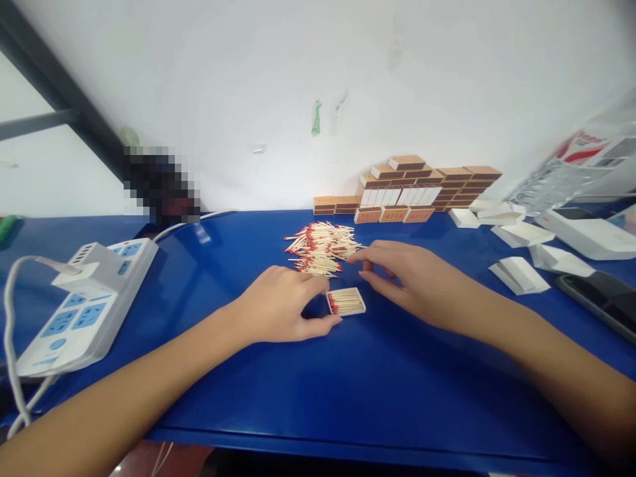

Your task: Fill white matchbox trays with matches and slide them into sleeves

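1. Find matchbox tray at mid-tabletop, already lined with matches, left end pinched between thumb and fingers of left hand.
2. Note match pile left loose behind, with right hand alongside, thumb and fingers parted.
3. See matchboxes stacked along back edge, hemming pile in; white card pieces farther right.
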Demonstrator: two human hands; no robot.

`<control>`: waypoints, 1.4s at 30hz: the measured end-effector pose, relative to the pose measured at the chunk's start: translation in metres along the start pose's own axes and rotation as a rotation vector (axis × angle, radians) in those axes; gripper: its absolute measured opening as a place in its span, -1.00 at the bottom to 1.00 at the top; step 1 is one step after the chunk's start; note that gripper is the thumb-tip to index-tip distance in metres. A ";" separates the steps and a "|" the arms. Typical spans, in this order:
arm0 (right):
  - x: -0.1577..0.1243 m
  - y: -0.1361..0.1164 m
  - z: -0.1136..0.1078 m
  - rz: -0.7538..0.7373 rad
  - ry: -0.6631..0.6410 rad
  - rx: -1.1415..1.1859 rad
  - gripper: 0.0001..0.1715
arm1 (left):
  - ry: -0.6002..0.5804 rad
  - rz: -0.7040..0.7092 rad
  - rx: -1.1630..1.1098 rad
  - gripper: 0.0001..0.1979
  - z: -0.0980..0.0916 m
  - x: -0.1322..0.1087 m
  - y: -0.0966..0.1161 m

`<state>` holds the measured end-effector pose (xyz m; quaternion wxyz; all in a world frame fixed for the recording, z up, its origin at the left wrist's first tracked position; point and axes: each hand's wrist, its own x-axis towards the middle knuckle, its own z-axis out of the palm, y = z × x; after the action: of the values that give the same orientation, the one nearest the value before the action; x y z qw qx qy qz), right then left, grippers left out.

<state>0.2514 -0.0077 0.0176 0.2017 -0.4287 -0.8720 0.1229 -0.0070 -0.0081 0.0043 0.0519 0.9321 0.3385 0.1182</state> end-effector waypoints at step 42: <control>0.019 0.064 0.017 0.306 0.137 -0.102 -0.80 | 0.092 -0.008 0.005 -0.63 0.000 0.000 0.004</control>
<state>0.2780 0.0447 -0.0176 0.2176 -0.5738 -0.7857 0.0780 -0.0043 -0.0105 0.0046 0.0344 0.9244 0.3446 0.1597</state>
